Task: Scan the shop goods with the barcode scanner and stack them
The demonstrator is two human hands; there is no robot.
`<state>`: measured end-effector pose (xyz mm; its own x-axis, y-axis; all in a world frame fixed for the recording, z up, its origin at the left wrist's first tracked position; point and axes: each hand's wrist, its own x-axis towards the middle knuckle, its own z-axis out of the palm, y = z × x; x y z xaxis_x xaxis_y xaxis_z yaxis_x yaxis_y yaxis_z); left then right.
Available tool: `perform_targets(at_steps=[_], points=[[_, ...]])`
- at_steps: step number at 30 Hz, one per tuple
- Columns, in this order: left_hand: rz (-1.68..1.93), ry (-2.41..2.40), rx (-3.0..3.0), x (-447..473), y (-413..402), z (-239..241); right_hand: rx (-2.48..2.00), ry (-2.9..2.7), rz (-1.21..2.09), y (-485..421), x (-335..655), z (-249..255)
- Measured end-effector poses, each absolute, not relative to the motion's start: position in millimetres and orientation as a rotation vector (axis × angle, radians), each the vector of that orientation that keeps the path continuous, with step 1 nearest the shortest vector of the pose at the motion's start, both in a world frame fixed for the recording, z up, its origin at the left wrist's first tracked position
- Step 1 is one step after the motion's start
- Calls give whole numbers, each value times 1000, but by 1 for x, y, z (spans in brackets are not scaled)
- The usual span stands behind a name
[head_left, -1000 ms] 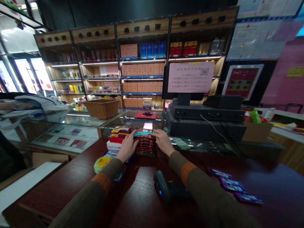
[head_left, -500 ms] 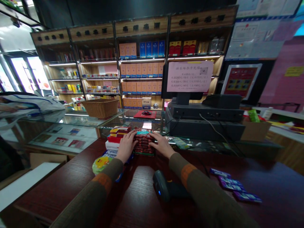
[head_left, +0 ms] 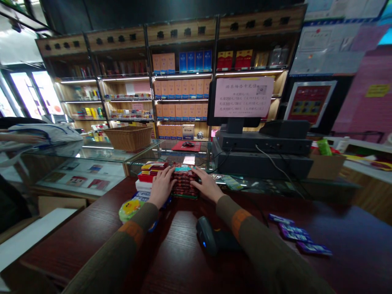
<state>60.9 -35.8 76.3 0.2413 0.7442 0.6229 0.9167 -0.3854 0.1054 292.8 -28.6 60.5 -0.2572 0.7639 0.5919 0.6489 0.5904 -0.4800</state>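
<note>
A stack of dark red snack packets stands on the dark wooden counter, a teal patch on its top. My left hand presses its left side, fingers over the upper edge. On the opposite side, my right hand holds the stack with fingers and thumb. Red and yellow packs on a white box sit beside my left hand. Below them lie blue packets and a round green container with a yellow duck, partly behind my left sleeve. A barcode scanner lies between my forearms.
Purple wrapped bars lie on the right of the counter. Beyond stand a monitor base, a wicker basket and glass cases. A person's arm and a white bag are at far left.
Both hands stay on the stack of snack packets with almost no movement. The camera view has shifted slightly. At far left, the other person's arm has moved beside the bag.
</note>
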Motion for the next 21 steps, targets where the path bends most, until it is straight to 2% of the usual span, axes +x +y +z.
perform_targets(at_steps=[21], points=[[-880,-1374,-2276,91,-71,88,-1211,-1928,73,-81,355,52]])
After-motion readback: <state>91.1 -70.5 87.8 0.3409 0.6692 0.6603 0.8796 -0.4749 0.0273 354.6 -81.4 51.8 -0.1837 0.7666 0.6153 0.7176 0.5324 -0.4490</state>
